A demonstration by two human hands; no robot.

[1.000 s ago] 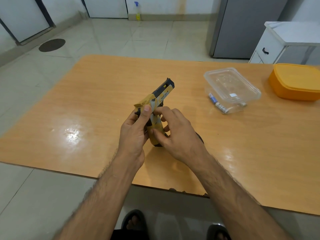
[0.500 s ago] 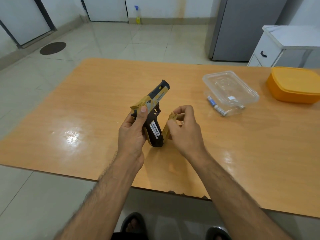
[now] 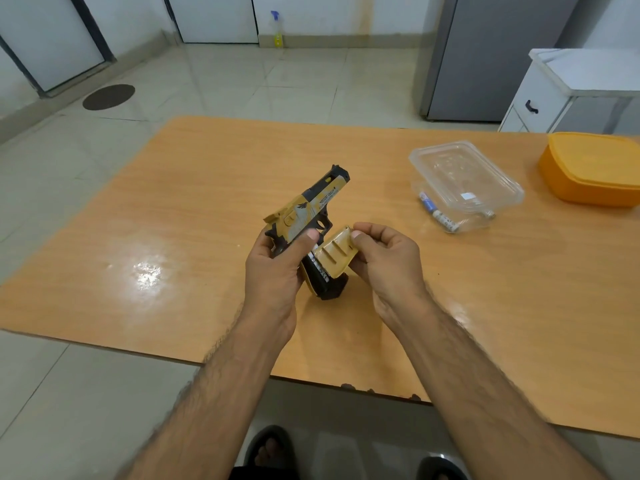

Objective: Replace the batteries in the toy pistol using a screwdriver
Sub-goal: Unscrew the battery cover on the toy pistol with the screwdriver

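Observation:
A gold and black toy pistol (image 3: 313,209) is held above the wooden table (image 3: 173,237), muzzle pointing away and to the right. My left hand (image 3: 277,268) grips it around the rear of the frame, thumb lying on its side. The grip stands uncovered, and a battery (image 3: 320,270) with a white label shows inside it. My right hand (image 3: 384,261) pinches the tan ribbed grip cover (image 3: 336,254) just right of the grip, tilted, with its lower end near the opening. No screwdriver is in sight.
A clear lidded plastic container (image 3: 467,181) with batteries (image 3: 436,211) inside stands to the right. An orange lidded box (image 3: 592,168) sits at the far right edge. A white cabinet and a grey fridge stand beyond the table. My feet show below the near edge.
My right hand has pulled the grip cover off the pistol's grip and now holds it beside the opening. The battery inside has come into view. My left hand keeps its hold.

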